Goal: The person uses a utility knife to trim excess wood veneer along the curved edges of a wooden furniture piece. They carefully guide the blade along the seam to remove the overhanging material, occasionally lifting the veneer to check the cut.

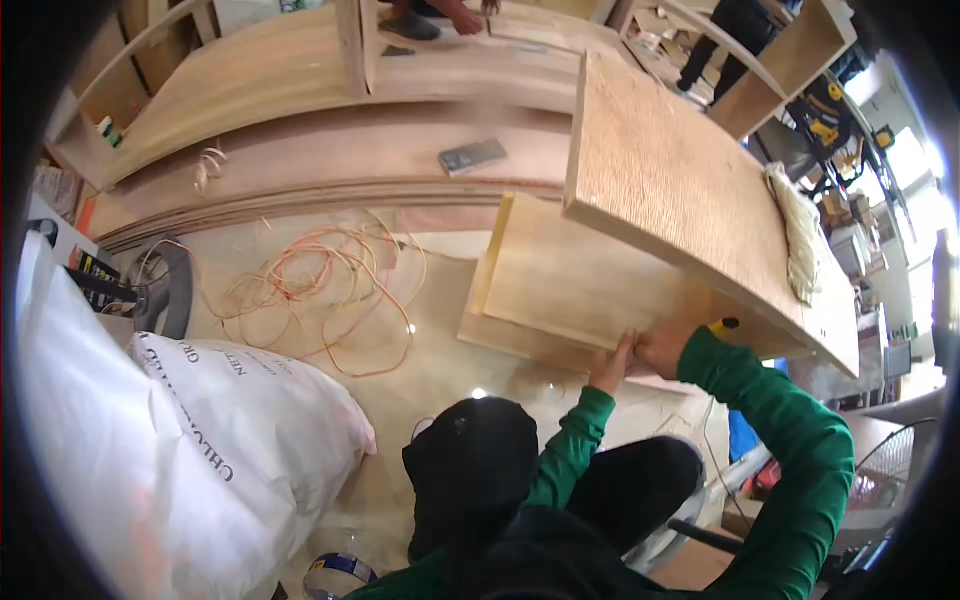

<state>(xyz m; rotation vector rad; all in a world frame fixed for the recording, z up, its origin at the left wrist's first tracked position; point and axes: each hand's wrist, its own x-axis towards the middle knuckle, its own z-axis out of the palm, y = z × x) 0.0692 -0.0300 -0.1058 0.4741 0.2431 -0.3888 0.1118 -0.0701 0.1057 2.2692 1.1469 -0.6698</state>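
Both my hands meet at the front edge of a lower plywood panel [575, 265], under a larger raised plywood panel [670, 160]. My left hand [612, 362] has its fingers closed at that edge, touching or nearly touching my right hand. My right hand [660, 348] is curled just to the right; whatever is inside the fingers of either hand is hidden. A yellow and black object [725, 326], perhaps a tool handle, shows just right of my right hand, partly under the raised panel.
Tangled orange cords [360, 300] lie on the floor, left of the panels. White sacks [240, 420] fill the lower left, near a plastic bottle [335, 575]. A co-worker's hand [465, 22] and another person's legs [715, 55] are at the top. A fan [885, 465] stands right.
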